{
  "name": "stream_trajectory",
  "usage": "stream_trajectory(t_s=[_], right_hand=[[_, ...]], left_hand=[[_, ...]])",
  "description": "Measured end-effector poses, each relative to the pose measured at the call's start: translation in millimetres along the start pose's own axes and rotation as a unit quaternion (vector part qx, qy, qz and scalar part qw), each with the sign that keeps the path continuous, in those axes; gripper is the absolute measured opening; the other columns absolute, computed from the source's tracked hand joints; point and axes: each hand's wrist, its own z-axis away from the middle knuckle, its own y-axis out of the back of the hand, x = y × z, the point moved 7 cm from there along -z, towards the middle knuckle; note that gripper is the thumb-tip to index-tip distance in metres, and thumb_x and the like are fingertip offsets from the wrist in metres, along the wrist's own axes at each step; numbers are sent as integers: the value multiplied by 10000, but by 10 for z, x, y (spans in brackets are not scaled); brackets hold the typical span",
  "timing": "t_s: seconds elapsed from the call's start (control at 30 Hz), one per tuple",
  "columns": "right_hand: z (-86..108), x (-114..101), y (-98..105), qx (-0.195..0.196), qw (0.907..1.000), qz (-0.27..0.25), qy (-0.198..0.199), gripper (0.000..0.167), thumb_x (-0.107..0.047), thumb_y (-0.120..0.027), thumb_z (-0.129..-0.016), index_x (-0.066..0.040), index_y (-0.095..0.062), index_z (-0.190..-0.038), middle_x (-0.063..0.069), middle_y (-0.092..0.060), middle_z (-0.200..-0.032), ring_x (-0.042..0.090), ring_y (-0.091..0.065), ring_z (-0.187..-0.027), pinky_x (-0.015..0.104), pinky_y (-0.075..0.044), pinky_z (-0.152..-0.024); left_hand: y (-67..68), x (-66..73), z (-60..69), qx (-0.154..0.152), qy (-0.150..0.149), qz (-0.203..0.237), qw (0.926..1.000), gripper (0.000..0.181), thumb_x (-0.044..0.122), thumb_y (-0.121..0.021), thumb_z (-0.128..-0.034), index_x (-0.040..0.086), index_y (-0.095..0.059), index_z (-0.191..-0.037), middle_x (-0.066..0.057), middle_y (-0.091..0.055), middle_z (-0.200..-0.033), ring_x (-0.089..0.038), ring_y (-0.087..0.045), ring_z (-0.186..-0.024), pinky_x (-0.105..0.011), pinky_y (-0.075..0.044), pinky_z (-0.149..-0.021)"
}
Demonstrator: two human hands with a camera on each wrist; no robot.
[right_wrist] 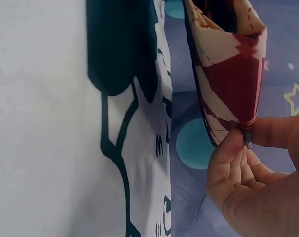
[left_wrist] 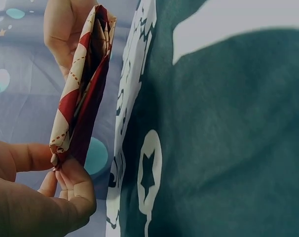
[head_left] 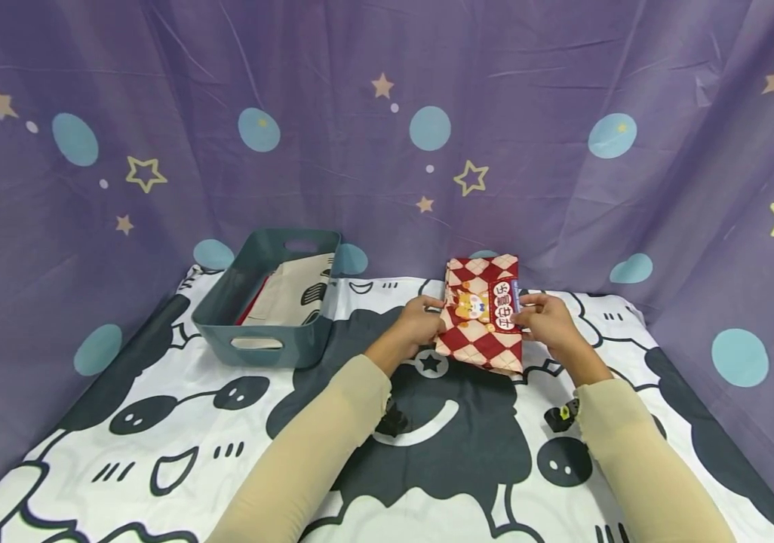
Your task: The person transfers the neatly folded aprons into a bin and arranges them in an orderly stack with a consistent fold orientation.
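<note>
Both hands hold up a folded cloth (head_left: pixel 478 351) with red and cream diamonds, a cartoon animal and a printed label of characters. My left hand (head_left: pixel 421 323) pinches its left edge between thumb and fingers. At the opposite edge, my right hand (head_left: pixel 550 323) pinches it the same way. In the left wrist view, the folded cloth (left_wrist: pixel 73 101) shows its layers from the side, apart from the table cover. The right wrist view has the cloth (right_wrist: pixel 233 81) with a fold gaping along its near edge.
A teal plastic basket (head_left: pixel 305 354) stands at the back left of the bed-like surface, with a folded cream cloth (head_left: pixel 288 294) and something red inside. A black-and-white cartoon sheet (head_left: pixel 238 452) covers the surface. Behind hangs a purple curtain (head_left: pixel 360 151) with stars and dots.
</note>
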Motion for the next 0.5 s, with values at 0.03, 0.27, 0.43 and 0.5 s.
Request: stream_trajectory(t_s=[0.03,0.27,0.43,0.5], right_hand=[[0,-3,-11,-10,10000,-2,37,512,23,-624,-937,126,-418,-1395,93,-580,-1015,76,-635,-803,278,-598,-662],[-12,-15,-110,-107,9996,68,252,491,31,-638,-938,125,-434,-1374,107,-576,-1012,97,-631,-799,280,-598,-654],[-30,-23,-208,-184,9991,178,328,472,35,-646,-942,117,-446,-1361,158,-569,-1056,145,-627,-836,298,-604,-671],[-27,-32,-252,-234,9989,198,361,479,32,-641,-945,120,-437,-1370,178,-561,-1076,160,-625,-848,303,-606,-678]], left_hand=[[14,-4,6,-18,5,14,10000,505,-142,-591,-795,25,-586,-1272,-138,-619,-1059,-183,-583,-715,-248,-469,-518],[121,-33,71,-122,48,-52,9999,517,-132,-598,-812,40,-552,-1297,-160,-641,-1125,-192,-598,-731,-283,-482,-560],[204,-65,100,-127,0,-63,9999,518,-135,-592,-811,39,-535,-1296,-172,-646,-1187,-173,-595,-699,-290,-488,-564],[236,-66,122,-149,-51,-44,9999,519,-137,-582,-810,28,-528,-1300,-189,-645,-1208,-177,-615,-728,-290,-504,-574]])
